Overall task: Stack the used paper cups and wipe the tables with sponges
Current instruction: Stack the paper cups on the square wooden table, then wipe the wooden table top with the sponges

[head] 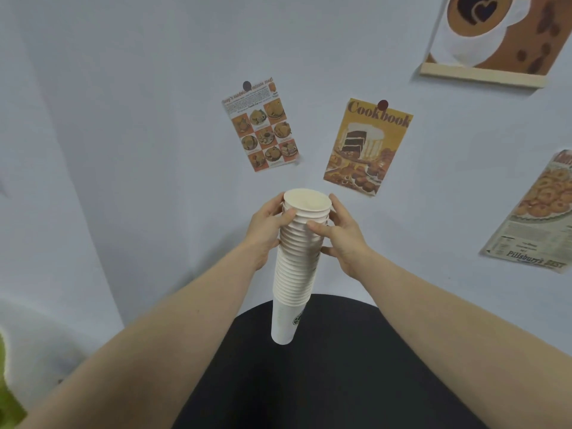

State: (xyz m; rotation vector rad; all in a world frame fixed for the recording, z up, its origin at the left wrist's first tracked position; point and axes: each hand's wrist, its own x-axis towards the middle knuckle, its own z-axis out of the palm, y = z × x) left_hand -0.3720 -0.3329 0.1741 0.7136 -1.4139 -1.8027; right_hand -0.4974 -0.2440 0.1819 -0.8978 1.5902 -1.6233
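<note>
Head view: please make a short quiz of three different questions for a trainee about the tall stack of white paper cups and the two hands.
1. True or false: the tall stack of white paper cups stands on the round black table.
2. Which hands grip the stack? A) only the left hand B) only the right hand C) both hands
3. Fill in: the yellow poster with a cake on the pale blue wall reads "____".

Key:
1. False; it is held in the air above the table.
2. C; both grip it near the top.
3. Cookbook
</note>
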